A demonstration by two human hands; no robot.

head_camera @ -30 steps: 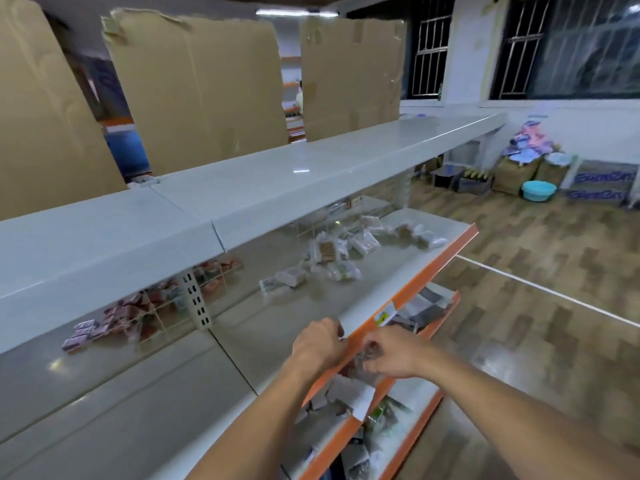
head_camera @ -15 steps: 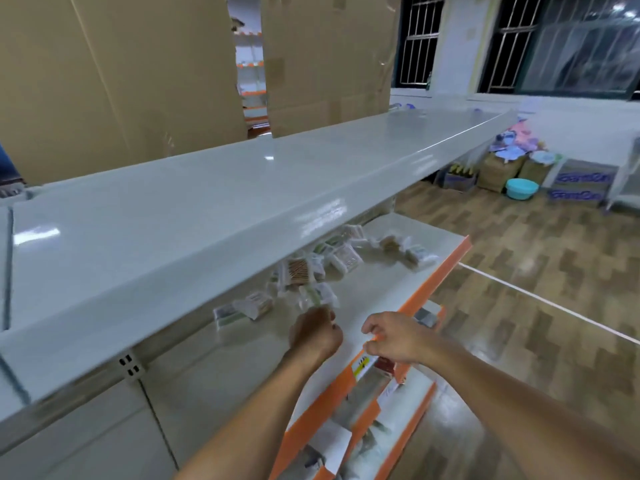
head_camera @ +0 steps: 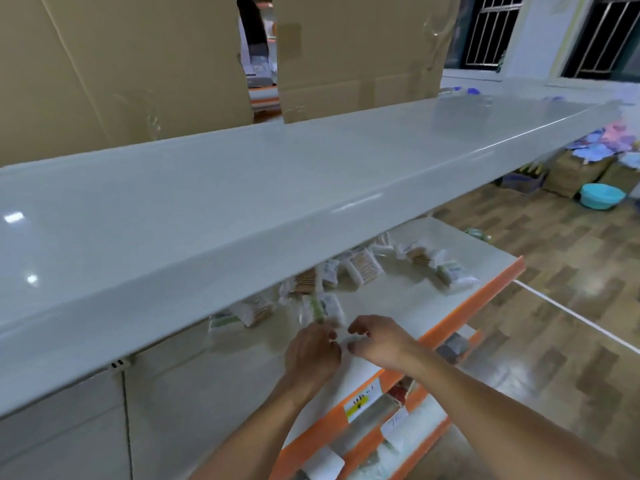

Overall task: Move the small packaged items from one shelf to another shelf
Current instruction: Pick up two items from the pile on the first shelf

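Likely light, crinkly, slippery: small packets (head_camera: 363,268) scattered at 12 o'clock on middle shelf (head_camera: 408,306). Left hand (head_camera: 311,351) curled, contents hidden; right hand (head_camera: 377,341) loosely curled, nothing visibly held. Pinch packet edges.

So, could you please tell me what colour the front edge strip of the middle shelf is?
Orange: the front edge strip shows best in the head view, under the packets.

One head-worn view looks forward and down from above the top shelf (head_camera: 311,188), close to it. It faces along the shelving toward the windows (head_camera: 491,29), with the middle shelf (head_camera: 450,258) and floor (head_camera: 554,289) below.
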